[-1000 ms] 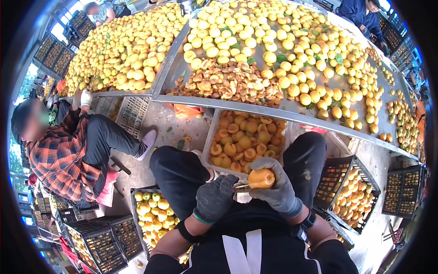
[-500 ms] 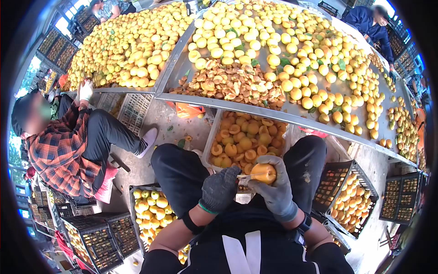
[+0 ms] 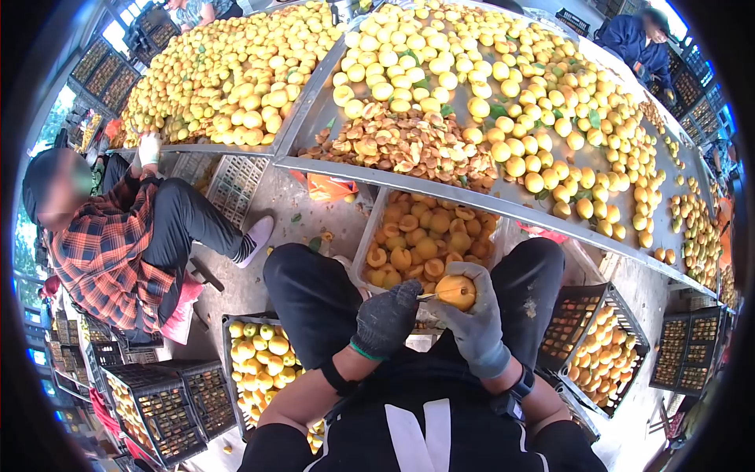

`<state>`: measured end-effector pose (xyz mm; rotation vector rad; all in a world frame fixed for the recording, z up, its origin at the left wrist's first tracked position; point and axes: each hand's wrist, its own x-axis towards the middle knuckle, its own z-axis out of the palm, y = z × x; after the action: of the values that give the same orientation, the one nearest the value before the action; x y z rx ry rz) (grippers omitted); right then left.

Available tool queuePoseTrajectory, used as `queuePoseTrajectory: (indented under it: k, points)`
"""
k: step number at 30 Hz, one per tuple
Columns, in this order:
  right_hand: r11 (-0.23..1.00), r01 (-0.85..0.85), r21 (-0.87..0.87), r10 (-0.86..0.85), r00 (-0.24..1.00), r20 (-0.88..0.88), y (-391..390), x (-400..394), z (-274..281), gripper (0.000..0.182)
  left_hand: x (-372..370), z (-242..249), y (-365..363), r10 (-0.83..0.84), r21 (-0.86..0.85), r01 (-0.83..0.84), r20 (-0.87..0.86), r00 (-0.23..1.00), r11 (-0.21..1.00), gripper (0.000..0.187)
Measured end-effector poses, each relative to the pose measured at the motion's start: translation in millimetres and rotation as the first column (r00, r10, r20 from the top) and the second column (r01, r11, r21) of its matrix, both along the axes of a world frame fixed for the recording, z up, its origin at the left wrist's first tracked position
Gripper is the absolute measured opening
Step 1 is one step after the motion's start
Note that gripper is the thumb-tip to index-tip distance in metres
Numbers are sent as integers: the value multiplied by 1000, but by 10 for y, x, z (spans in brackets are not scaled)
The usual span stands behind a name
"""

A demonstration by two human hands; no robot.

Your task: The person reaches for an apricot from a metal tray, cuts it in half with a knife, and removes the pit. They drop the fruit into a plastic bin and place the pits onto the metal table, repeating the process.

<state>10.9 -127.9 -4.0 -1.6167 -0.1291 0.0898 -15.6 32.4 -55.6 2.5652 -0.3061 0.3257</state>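
Observation:
My left hand (image 3: pixel 385 318) in a dark knitted glove is closed around a small knife (image 3: pixel 426 297); its handle is hidden in the fist and only a thin tip shows. That tip meets the left side of a yellow-orange apricot (image 3: pixel 456 292). My right hand (image 3: pixel 474 318), in a grey coated glove, grips the apricot from below and the right. A line runs across the fruit's skin. Just beyond both hands, between my knees, sits a pale crate (image 3: pixel 366 245) of apricots, many of them halved.
A metal-edged table (image 3: pixel 393 171) heaped with whole apricots and a pile of scraps (image 3: pixel 409 145) spans the front. Black crates of apricots (image 3: pixel 259 324) stand left, and another crate (image 3: pixel 602 346) right. A co-worker in a plaid shirt (image 3: pixel 110 256) sits left; another person (image 3: pixel 637 47) works far right.
The apricot has turned in my right hand, its line now running differently, and moved up slightly. My left hand has shifted slightly right. The seated co-worker's gloved hand has moved slightly.

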Motion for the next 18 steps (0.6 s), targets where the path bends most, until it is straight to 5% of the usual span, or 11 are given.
queuePoseTrajectory:
  k: [4,6,11,13,16,17,18]
  points:
    - [999,-29,44,31,999,-45,-58,73,-24,46,67,-32,17,-23,-46,28,110,994,999,37]
    - [991,-51,122,65,992,-109,-97,126,-18,47,99,113,-10,-45,-66,39,-83,996,997,37]
    - [923,-122,366,184,973,-139,-156,176,-45,48,151,207,-4,-147,-221,111,-157,977,969,38]
    - [685,45,727,260,917,-302,-111,160,-52,47,157,159,-40,-144,-218,109,-149,978,970,38]
    - [535,108,838,330,886,-325,-79,176,-105,46,164,154,-77,-110,-252,57,-203,973,966,39]
    - [534,107,839,330,887,-324,-94,174,-168,46,162,188,-75,-126,-253,54,-279,952,966,40]
    - [658,7,753,303,913,-273,-133,167,-253,46,161,205,-70,-141,-254,50,-355,924,966,41]
